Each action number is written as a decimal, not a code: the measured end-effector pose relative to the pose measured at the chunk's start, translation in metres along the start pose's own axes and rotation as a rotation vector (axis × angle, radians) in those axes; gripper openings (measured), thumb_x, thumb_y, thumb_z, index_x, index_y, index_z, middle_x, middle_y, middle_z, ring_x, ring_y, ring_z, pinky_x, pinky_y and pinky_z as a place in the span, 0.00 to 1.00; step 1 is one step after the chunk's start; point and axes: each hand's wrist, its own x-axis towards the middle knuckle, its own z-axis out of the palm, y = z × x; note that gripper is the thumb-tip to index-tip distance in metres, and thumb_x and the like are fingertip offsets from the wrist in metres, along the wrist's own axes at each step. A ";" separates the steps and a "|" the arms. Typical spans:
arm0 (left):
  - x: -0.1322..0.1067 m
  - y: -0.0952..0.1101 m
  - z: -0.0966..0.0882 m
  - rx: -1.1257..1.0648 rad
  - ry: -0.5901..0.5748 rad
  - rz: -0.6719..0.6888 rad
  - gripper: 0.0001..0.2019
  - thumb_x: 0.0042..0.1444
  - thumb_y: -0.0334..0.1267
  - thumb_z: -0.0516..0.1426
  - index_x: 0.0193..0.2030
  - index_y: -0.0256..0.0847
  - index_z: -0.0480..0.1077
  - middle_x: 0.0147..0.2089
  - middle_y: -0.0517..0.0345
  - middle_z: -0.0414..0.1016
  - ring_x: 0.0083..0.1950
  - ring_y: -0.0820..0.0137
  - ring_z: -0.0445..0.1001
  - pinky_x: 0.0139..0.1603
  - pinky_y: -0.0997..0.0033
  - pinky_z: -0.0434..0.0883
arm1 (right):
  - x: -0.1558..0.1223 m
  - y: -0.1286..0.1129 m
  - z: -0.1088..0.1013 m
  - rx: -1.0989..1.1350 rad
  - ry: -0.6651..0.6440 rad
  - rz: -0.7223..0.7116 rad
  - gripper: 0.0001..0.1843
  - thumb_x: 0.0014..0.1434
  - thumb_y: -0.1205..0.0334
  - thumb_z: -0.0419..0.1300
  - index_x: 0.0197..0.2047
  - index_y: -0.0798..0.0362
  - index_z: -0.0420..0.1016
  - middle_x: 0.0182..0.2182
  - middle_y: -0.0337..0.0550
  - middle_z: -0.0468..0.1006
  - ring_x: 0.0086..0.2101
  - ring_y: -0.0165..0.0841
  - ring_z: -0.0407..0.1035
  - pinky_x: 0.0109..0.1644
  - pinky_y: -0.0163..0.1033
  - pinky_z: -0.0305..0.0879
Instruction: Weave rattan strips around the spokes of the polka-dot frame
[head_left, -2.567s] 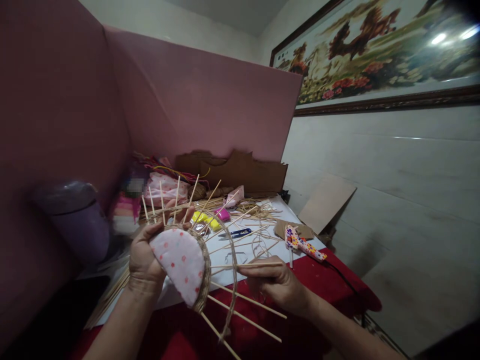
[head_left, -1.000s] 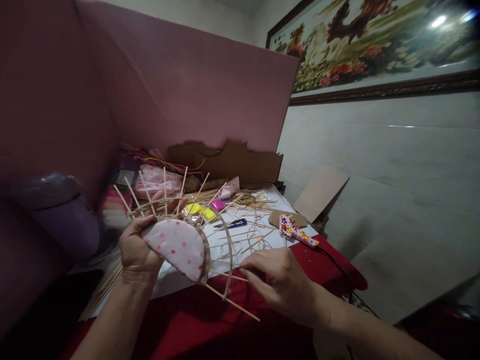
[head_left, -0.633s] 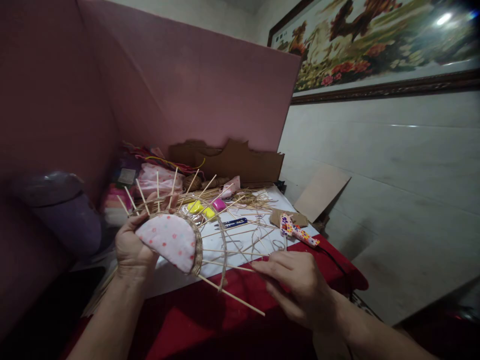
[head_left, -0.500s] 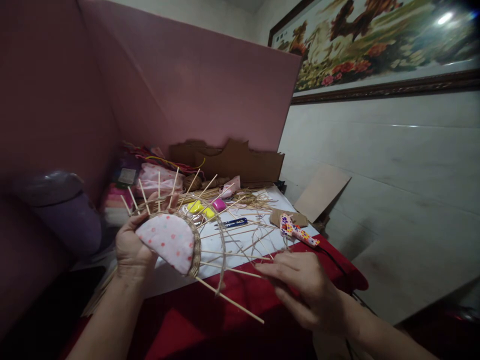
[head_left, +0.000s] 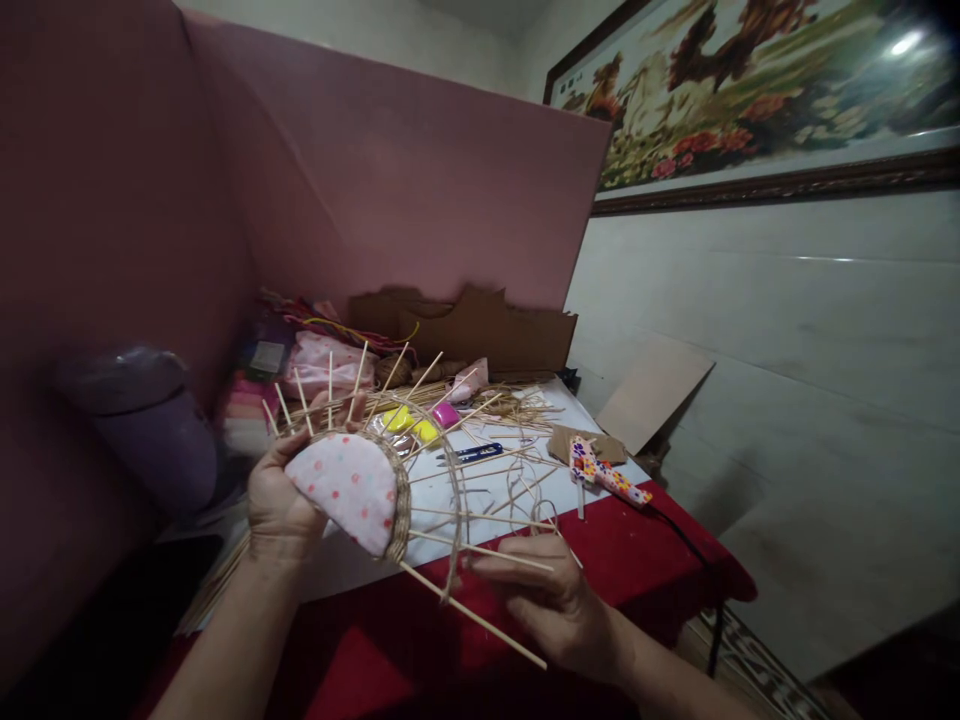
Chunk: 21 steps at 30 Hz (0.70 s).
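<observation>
A half-round woven piece has a white fabric face with pink dots and a braided twine edge. Thin wooden sticks fan out from it, and an arc of twine runs across them further out. My left hand grips the woven piece at its left side, thumb by the fabric and fingers behind among the sticks. On the right, my right hand is among the lower sticks, fingers stretched out and partly apart. Its index fingertip is close to the twine; whether it touches is unclear.
A flower-patterned glue gun lies on cardboard at the table's right, its cord hanging over the red cloth. Behind the piece are a dark blue pen-like tool, yellow packets, loose sticks and twine balls. Torn cardboard stands behind.
My right hand has moved left and slightly down, from the stick ends towards the twine arc. The view has shifted slightly; my left hand keeps its hold on the woven piece.
</observation>
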 end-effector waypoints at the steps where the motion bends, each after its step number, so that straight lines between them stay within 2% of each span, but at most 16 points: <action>1: 0.000 0.000 -0.001 -0.004 -0.032 -0.001 0.23 0.49 0.29 0.46 0.51 0.40 0.68 0.39 0.50 0.79 0.41 0.57 0.77 0.46 0.52 0.71 | 0.001 -0.001 0.003 0.003 0.014 0.003 0.16 0.54 0.72 0.53 0.42 0.51 0.76 0.25 0.42 0.78 0.24 0.30 0.69 0.29 0.33 0.64; 3: 0.001 0.001 -0.002 -0.004 -0.055 0.000 0.23 0.48 0.28 0.47 0.51 0.39 0.68 0.40 0.49 0.79 0.41 0.56 0.77 0.46 0.50 0.71 | 0.001 -0.003 0.008 0.026 0.048 0.002 0.16 0.53 0.72 0.54 0.43 0.50 0.76 0.29 0.42 0.80 0.27 0.31 0.72 0.32 0.33 0.68; 6: 0.001 0.001 -0.002 0.000 -0.008 0.006 0.21 0.47 0.29 0.47 0.48 0.39 0.70 0.40 0.50 0.79 0.39 0.57 0.77 0.45 0.51 0.72 | -0.001 -0.002 0.017 0.051 0.140 -0.016 0.16 0.53 0.72 0.55 0.43 0.48 0.76 0.33 0.42 0.81 0.32 0.32 0.74 0.36 0.35 0.70; 9: 0.000 0.001 0.002 -0.010 0.030 0.033 0.22 0.47 0.29 0.47 0.48 0.38 0.70 0.40 0.49 0.79 0.39 0.58 0.77 0.44 0.52 0.72 | -0.002 -0.003 0.028 0.033 0.261 0.009 0.14 0.53 0.69 0.56 0.41 0.47 0.76 0.32 0.43 0.81 0.34 0.34 0.75 0.38 0.37 0.71; 12: -0.002 0.000 0.006 -0.030 0.046 0.089 0.23 0.46 0.27 0.46 0.48 0.36 0.70 0.39 0.48 0.79 0.39 0.59 0.77 0.45 0.52 0.71 | -0.001 -0.008 0.042 0.122 0.290 0.183 0.10 0.55 0.66 0.56 0.39 0.50 0.77 0.34 0.46 0.80 0.35 0.35 0.74 0.39 0.37 0.71; 14: -0.002 0.000 0.007 -0.053 0.038 0.139 0.23 0.45 0.26 0.46 0.49 0.35 0.69 0.40 0.48 0.79 0.40 0.59 0.77 0.46 0.52 0.70 | 0.001 -0.012 0.054 0.247 0.315 0.327 0.11 0.56 0.63 0.57 0.42 0.52 0.75 0.35 0.47 0.79 0.35 0.35 0.74 0.38 0.36 0.70; 17: -0.003 0.002 0.007 -0.092 0.038 0.219 0.23 0.46 0.26 0.46 0.49 0.34 0.69 0.40 0.47 0.79 0.42 0.58 0.76 0.48 0.50 0.69 | 0.007 -0.016 0.072 0.399 0.450 0.504 0.15 0.55 0.56 0.58 0.44 0.53 0.74 0.31 0.44 0.77 0.33 0.34 0.72 0.35 0.36 0.69; 21: -0.003 0.004 0.009 -0.077 0.053 0.243 0.19 0.51 0.31 0.45 0.47 0.37 0.70 0.40 0.47 0.79 0.44 0.58 0.76 0.48 0.49 0.68 | 0.015 -0.017 0.086 0.417 0.623 0.624 0.15 0.57 0.53 0.56 0.36 0.55 0.77 0.22 0.39 0.71 0.26 0.29 0.66 0.31 0.34 0.64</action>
